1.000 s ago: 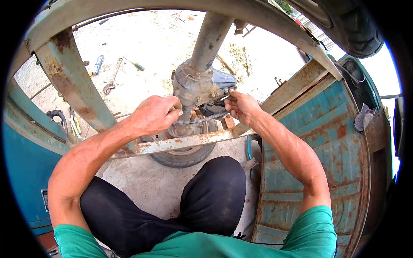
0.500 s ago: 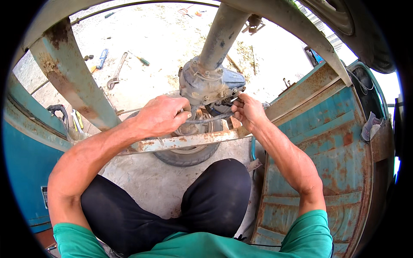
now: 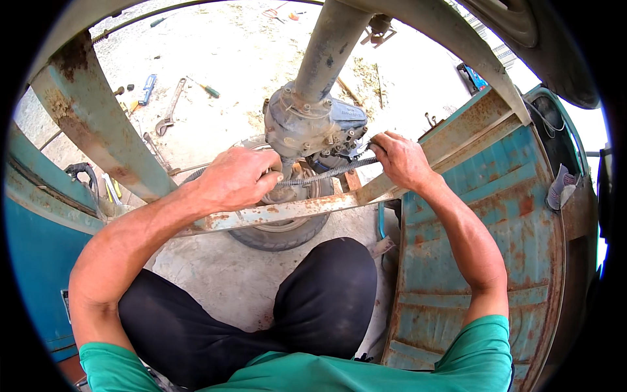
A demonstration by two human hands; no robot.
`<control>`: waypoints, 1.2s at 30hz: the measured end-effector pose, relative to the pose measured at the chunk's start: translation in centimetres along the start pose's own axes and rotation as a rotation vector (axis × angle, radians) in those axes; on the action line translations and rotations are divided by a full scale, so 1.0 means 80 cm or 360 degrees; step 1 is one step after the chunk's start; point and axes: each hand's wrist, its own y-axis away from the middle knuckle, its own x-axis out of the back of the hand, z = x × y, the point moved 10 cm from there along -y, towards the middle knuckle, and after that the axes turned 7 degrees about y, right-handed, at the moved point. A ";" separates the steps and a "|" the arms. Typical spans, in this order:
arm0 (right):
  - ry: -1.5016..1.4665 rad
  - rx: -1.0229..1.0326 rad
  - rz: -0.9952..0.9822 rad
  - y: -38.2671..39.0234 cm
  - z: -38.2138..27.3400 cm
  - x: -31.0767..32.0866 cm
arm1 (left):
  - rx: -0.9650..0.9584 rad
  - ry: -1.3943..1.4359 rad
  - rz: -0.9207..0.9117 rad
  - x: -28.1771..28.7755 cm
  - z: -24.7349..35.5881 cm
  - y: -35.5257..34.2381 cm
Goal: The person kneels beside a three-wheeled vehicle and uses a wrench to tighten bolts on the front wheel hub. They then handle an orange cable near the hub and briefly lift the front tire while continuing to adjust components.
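A grey corrugated conduit [image 3: 332, 173] stretches between my two hands below a greasy metal gear housing [image 3: 302, 124]. My left hand [image 3: 238, 175] is closed around its left end, just above the rusty frame bar. At the other end, my right hand [image 3: 403, 159] pinches the conduit or the dark wire beside it, fingertips together, to the right of the housing. Bolts stud the housing, and a thick round tube [image 3: 333, 46] rises from it. Dark wires hang under its right side, partly hidden by the conduit.
A rusty frame bar [image 3: 287, 212] crosses in front of a wheel [image 3: 281, 240]. An adjustable wrench [image 3: 171, 108], a screwdriver [image 3: 208, 89] and a blue-handled tool [image 3: 147, 90] lie on the ground beyond. A rusty teal panel [image 3: 477, 261] stands at right; a slanted beam [image 3: 98, 117] is at left.
My right hand has moved right, away from the housing's bolts. The conduit now runs straighter and slopes up toward it. My left hand stays nearly in place; the view has shifted slightly.
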 end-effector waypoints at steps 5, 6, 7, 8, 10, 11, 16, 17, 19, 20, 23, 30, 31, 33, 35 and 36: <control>0.0178 0.0073 0.0035 -0.009 0.001 -0.009 | 0.0045 0.0015 0.0006 0.004 0.002 0.000; 0.0212 0.0091 0.0055 -0.011 0.000 -0.009 | 0.0036 0.0005 0.0016 0.005 0.002 0.000; 0.0227 0.0099 0.0067 -0.012 0.000 -0.011 | 0.0025 -0.0006 0.0027 0.006 0.002 0.001; 0.0242 0.0108 0.0078 -0.012 0.001 -0.014 | 0.0015 -0.0017 0.0037 0.007 0.003 0.001; 0.0260 0.0131 0.0098 -0.014 0.000 -0.015 | 0.0043 -0.0041 0.0019 0.007 0.001 0.002; 0.0261 0.0147 0.0106 -0.015 0.000 -0.016 | 0.0057 -0.0053 0.0009 0.007 0.000 0.002; 0.0307 0.0225 0.0130 -0.015 0.000 -0.018 | 0.0059 -0.0033 0.0014 0.005 0.005 0.000; 0.0305 0.0211 0.0090 -0.016 0.003 -0.020 | 0.0070 -0.0037 0.0003 0.004 0.005 0.000; 0.0295 0.0185 0.0007 -0.019 0.001 -0.021 | 0.0077 -0.0010 -0.0003 0.005 0.005 0.000; 0.0290 0.0167 -0.0039 -0.021 -0.001 -0.021 | 0.0080 0.0003 -0.0006 0.004 0.005 0.000; 0.0302 0.0166 -0.0062 -0.018 -0.008 -0.022 | 0.0054 0.0016 0.0009 0.005 0.004 0.000; 0.0223 -0.0064 -0.0281 -0.030 -0.001 -0.024 | 0.0023 -0.0039 -0.0002 0.004 0.002 0.001; 0.0204 -0.0154 -0.0358 -0.031 0.001 -0.025 | 0.0029 -0.0054 -0.0007 0.003 0.001 0.001; 0.0175 -0.0337 -0.0512 -0.031 0.004 -0.029 | 0.0015 -0.0051 0.0003 0.005 0.002 0.002; 0.0045 -0.0490 -0.0547 -0.034 0.010 -0.040 | -0.0025 -0.0013 0.0029 0.007 0.004 0.003; -0.0015 -0.0569 -0.0562 -0.033 0.017 -0.046 | -0.0027 -0.0005 0.0030 0.009 0.005 0.003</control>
